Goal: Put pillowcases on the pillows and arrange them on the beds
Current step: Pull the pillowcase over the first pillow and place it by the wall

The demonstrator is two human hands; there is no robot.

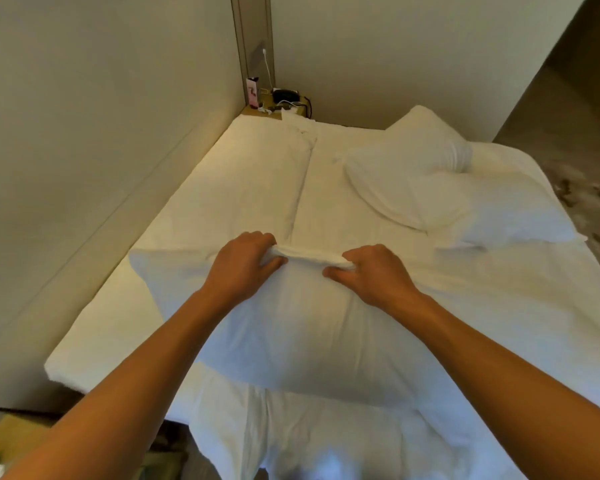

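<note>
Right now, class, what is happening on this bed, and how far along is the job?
A person is working on a white pillow lying on the near end of the bed. The left hand and the right hand both pinch the bunched white fabric along its far edge, seemingly the pillowcase opening. A second pillow lies loose and askew farther up on the right, so arranging is not yet done.
</note>
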